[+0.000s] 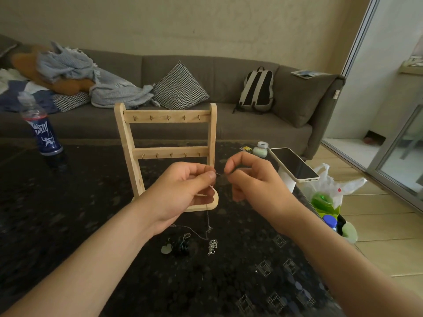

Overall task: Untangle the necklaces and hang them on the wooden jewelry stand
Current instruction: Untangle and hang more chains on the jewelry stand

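Both hands were up in front of the stand [167, 133], low by its right post.

- Left hand [183, 191]: thumb and forefinger pinched a thin chain [207, 217]. The other fingers [196, 167] were curled in.
- Right hand [254, 179]: fingertips pinched the same chain just beside the left pinch, with a short stretch of it between them.
- Below my left hand the chain hung down to the worktop [68, 213], ending in a small coiled piece near the stand's base.
- The rest of the pile lay nearer me: a black tangle [180, 245] with a pale green pendant [166, 249] on its left, and a silver clump [212, 247] to the right. A fine strand ran from the tangle toward the hanging chain; I couldn't tell whether they were joined.
- No hook [168, 117] on either rail carried anything.

My read was that I was working one chain free, or at its clasp; it was too small to say which.

To do this step well:
- Keep the pinches close together and light.
- Roll the links apart and don't pull, since a tug would tighten any knot.
- Lift slowly, so the hanging end doesn't drag the tangle along.
- Once the chain is free, hang it on a top-rail hook, where the full length can fall straight.
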